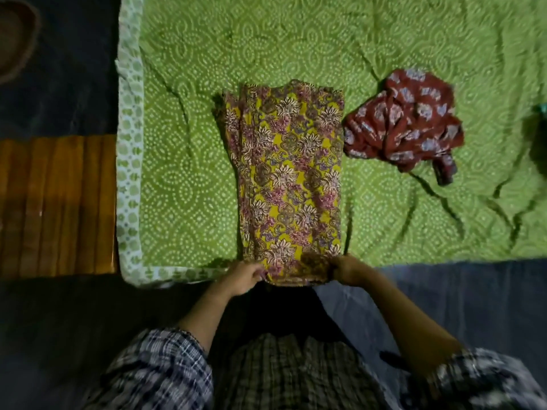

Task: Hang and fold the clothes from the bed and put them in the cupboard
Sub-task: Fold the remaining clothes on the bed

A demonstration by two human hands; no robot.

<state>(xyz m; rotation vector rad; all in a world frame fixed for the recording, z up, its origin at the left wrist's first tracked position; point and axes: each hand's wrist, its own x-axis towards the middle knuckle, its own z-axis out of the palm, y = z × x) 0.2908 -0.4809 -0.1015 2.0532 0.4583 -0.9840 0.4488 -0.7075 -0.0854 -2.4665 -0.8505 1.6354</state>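
A yellow floral garment (288, 173) lies folded into a long narrow strip on the green dotted bedsheet (183, 119), running away from me. My left hand (244, 276) grips its near left corner at the bed's edge. My right hand (347, 269) grips the near right corner. The near hem is lifted slightly off the sheet between both hands. A crumpled maroon garment (405, 125) with pale flower prints lies just right of the yellow one's far end.
The sheet's white and green border (128, 161) marks the bed's left edge, beside a brown wooden panel (56, 202). A blue-grey cloth (458, 297) lies along the near right edge. A dark object (540, 128) shows at the far right.
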